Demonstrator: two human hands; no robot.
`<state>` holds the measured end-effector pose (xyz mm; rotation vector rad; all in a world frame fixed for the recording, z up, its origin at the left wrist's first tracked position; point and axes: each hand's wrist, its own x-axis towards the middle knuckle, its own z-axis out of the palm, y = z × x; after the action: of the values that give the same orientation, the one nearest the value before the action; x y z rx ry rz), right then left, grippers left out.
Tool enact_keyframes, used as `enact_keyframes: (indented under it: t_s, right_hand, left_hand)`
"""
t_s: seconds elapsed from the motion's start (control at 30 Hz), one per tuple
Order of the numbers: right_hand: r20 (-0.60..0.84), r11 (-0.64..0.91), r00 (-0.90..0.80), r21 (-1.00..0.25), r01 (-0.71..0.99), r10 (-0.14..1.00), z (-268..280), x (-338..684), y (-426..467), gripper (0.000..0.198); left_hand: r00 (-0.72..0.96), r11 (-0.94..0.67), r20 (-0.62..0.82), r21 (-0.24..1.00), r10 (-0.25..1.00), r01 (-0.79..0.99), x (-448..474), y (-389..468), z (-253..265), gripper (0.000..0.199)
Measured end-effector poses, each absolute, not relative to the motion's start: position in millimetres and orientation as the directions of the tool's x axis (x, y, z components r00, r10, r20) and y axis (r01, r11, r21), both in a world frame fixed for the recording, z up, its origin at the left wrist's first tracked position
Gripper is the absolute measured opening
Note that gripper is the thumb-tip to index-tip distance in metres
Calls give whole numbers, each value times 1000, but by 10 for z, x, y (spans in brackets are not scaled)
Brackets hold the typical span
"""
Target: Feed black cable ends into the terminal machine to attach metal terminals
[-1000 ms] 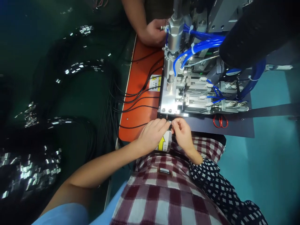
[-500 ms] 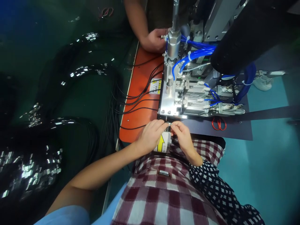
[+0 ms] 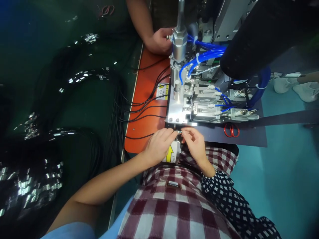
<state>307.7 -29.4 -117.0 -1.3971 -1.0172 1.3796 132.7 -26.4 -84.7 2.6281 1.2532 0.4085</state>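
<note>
My left hand (image 3: 159, 146) is closed round a black cable (image 3: 139, 137) that runs in from the left. A small shiny metal connector (image 3: 179, 132) shows between its fingertips and those of my right hand (image 3: 195, 144). The right thumb and forefinger pinch the connector's right end. Both hands are just in front of the near edge of a metal machine (image 3: 177, 111) with cylinders and blue air tubes. Below them is a block with a yellow arrow label (image 3: 170, 154). The fingers partly cover the connector, so its fine detail is hidden.
Several black cables (image 3: 147, 116) cross the orange board (image 3: 134, 141) into the machine. Bundles of cables with shiny ends (image 3: 37, 182) lie at left. Red-handled scissors (image 3: 231, 130) lie at right. A co-worker's hand (image 3: 160, 41) is at the machine's far end. A thick black tube (image 3: 249, 43) hangs overhead.
The view has shifted slightly, so the machine appears a little further left. Both my hands stay together at the connector. More white shoes show at the right.
</note>
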Motion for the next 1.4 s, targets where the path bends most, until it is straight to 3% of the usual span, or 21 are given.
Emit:
enact_keyframes:
  t_s: [0.13,0.33,0.47,0.73,0.93,1.13,1.3,1.4]
  right_hand:
    - [-236,-233,112,-972,-35,965,-1142,2993,-298,20]
    - [-323,-308,91,-940,-143,942,-1234,3043,-327,23]
    - [-304,-296,102,-952,-80,947,-1246,3125,-343,25]
    - [-294,-289,36,-953,-93,955,-1175,2990,-278,27]
    - [-307,-307,-8,-951,-36,952,-1202,2997,-288,27]
    - [-339,-339,-22,-931,-138,940,-1182,2993,-280,28]
    - [-338,-337,-26,-923,-185,941,-1235,3001,-267,32]
    - [-333,-332,-30,-923,-195,942,-1266,2992,-258,30]
  left_hand:
    - [589,-596,128,315,798,739,1321,-268,-858,37]
    - [583,-596,151,334,798,730,1320,-272,-850,38]
    - [571,-579,138,348,809,737,1328,-273,-846,39]
    - [529,-583,245,369,812,724,1306,-285,-906,36]
    - [535,-565,192,384,823,731,1299,-277,-883,37]
    - [568,-581,159,382,807,719,1320,-254,-874,35]
    - [491,-539,233,476,839,695,1189,-366,-845,39]
    - [395,-430,172,416,903,801,1043,-541,-803,43]
